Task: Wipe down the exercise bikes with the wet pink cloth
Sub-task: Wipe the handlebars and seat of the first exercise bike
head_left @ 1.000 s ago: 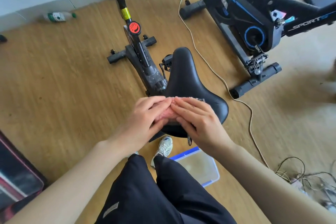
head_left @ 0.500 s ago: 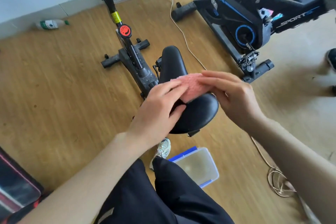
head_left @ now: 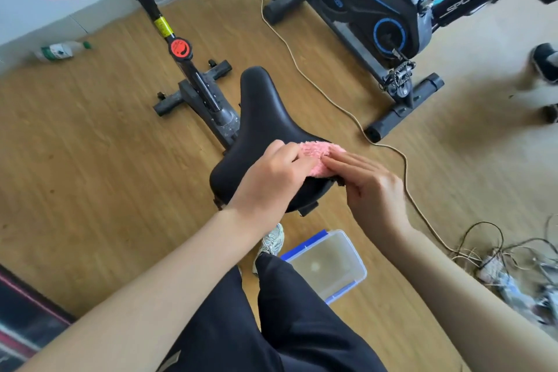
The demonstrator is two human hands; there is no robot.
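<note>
Head view: pink cloth [head_left: 320, 157] sits on the black saddle [head_left: 259, 118], between both hands. Left hand [head_left: 271, 178] curls its fingers over the cloth, gripping it. Right hand [head_left: 371, 187] presses it with straight fingers. Wooden floor [head_left: 90, 160]. Clear plastic tub [head_left: 332, 266] below the hands, second exercise bike [head_left: 377, 9] beyond the right hand, bottle [head_left: 60, 50] far left by the wall.

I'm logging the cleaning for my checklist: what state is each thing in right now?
pink cloth, bunched on the saddle's right rear edge, under both hands' fingers.
left hand, fingers bent onto the cloth; grip unclear.
right hand, straight fingers pressing the cloth.
plastic tub, on the floor, lid off.
bottle, lying on its side by the wall.
</note>
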